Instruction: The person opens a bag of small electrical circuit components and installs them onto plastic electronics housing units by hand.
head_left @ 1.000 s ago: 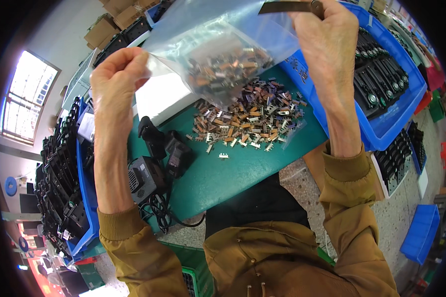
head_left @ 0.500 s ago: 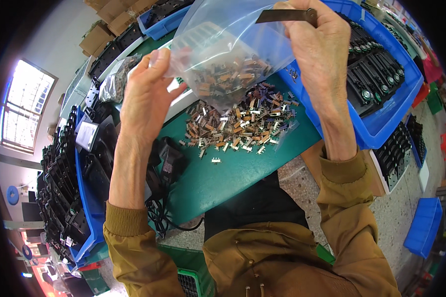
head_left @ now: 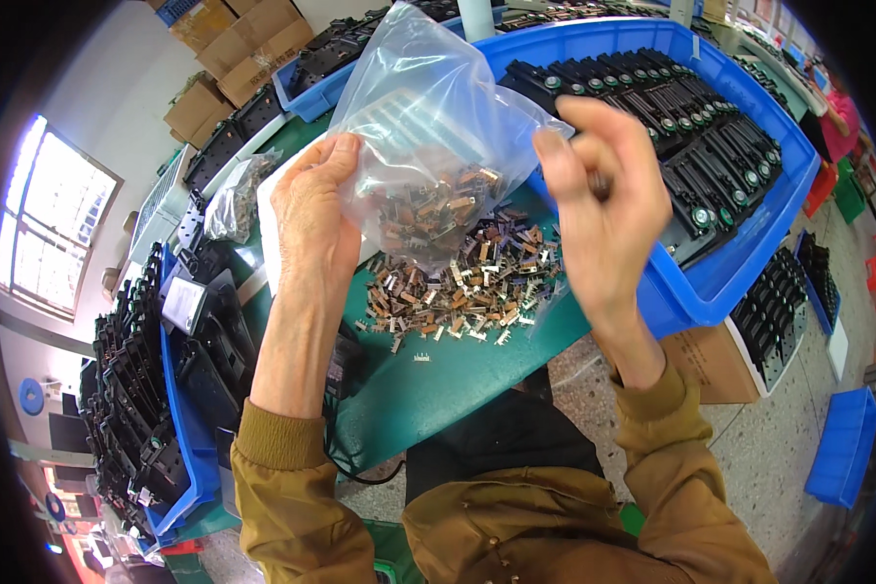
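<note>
My left hand (head_left: 313, 212) grips the left side of a clear plastic bag (head_left: 428, 117) that is held above a green table (head_left: 428, 389). Small brown and silver metal parts (head_left: 428, 216) fill the bag's bottom. My right hand (head_left: 603, 209) is at the bag's right edge, fingers pinched on it and on a small dark piece. Under the bag lies a loose pile of the same small parts (head_left: 472, 287) on the table.
A blue bin (head_left: 740, 263) with several black plastic parts stands to the right. Another blue bin (head_left: 190, 428) of black parts is at the left. A second bag of parts (head_left: 232, 200) lies at the back left. Cardboard boxes (head_left: 234, 39) stand behind.
The bag has come lower and closer to the pile. My right hand has dropped from the bag's top to its right edge. My left hand has shifted right.
</note>
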Demonstrator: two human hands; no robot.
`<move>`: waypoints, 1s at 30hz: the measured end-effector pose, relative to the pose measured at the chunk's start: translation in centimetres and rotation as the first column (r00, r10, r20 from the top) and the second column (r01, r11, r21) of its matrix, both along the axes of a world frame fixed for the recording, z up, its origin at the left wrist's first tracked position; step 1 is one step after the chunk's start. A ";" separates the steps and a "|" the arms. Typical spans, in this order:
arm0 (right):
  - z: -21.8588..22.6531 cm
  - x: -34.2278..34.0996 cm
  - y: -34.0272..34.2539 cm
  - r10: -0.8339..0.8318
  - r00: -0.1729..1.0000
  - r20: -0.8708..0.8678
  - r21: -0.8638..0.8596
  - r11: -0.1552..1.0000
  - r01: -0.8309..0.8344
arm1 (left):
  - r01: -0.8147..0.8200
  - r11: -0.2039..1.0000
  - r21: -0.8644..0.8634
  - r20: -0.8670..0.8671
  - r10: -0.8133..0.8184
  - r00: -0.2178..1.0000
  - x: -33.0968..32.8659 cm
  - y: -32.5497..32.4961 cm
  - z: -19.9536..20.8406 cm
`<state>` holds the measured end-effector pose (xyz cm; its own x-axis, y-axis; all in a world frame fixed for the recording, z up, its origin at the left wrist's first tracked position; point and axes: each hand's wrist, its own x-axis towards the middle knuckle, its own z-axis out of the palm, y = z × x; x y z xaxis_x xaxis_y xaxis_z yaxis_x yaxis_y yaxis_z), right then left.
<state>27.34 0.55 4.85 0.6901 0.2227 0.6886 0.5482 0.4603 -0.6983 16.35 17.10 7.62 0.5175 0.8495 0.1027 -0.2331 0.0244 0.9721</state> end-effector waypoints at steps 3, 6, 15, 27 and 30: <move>-2.8 -2.4 -0.4 -0.015 0.982 0.190 -0.080 0.996 0.031 | -0.052 0.998 -0.047 -0.011 0.051 0.999 -0.2 0.0 0.2; -5.7 -3.8 -0.4 0.114 0.992 0.060 -0.326 0.941 -0.089 | 0.002 1.000 -0.031 -0.026 -0.003 1.000 0.3 -0.6 1.3; -8.6 -3.5 -0.3 0.214 0.974 -0.074 -0.486 0.845 -0.223 | 0.044 0.971 0.233 -0.119 -0.016 0.993 1.6 -0.6 2.1; -8.1 -3.8 -0.4 0.167 0.981 -0.094 -0.554 0.810 -0.191 | 0.093 0.990 0.102 -0.145 -0.078 0.986 1.8 -1.5 2.8; -8.3 -3.7 -0.1 0.151 0.986 -0.069 -0.546 0.822 -0.164 | 0.065 0.997 0.047 0.012 -0.066 0.998 1.8 -0.6 3.7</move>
